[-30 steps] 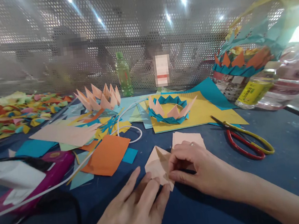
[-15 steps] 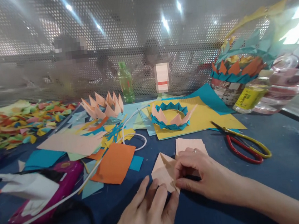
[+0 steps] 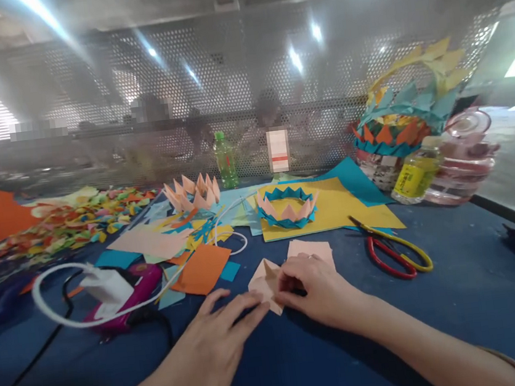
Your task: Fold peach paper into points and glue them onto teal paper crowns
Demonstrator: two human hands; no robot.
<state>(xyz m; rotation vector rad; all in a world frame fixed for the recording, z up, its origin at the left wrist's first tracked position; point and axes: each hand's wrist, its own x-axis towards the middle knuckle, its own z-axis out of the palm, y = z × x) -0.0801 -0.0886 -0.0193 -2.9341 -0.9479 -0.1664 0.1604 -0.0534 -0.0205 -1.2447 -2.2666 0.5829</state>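
A piece of pale pink folded paper (image 3: 261, 277) lies on the blue table in front of me, with a pointed top and an open fold at its middle. My left hand (image 3: 215, 334) rests at its lower left, fingers stretched out and fingertips touching its edge. My right hand (image 3: 319, 288) pinches the right edge of the fold between thumb and fingers. Behind that hand lies a stack of pale pink squares (image 3: 311, 250), partly covered by the knuckles. A ring of blue and pink folded points (image 3: 283, 220) sits beyond, on yellow sheets (image 3: 338, 211).
Red-and-yellow scissors (image 3: 397, 254) lie to the right. On the left are a purple power strip (image 3: 149, 279) with a white charger (image 3: 108, 287) and cable, plus an orange square (image 3: 205, 268). Bottles and paper crowns (image 3: 386, 140) stand at the back right; a green bottle (image 3: 225, 162) stands farther back.
My view has tilted up and shifted. The left hand has slid left along the paper's lower edge, its fingers flatter. The right hand keeps its pinch on the fold.
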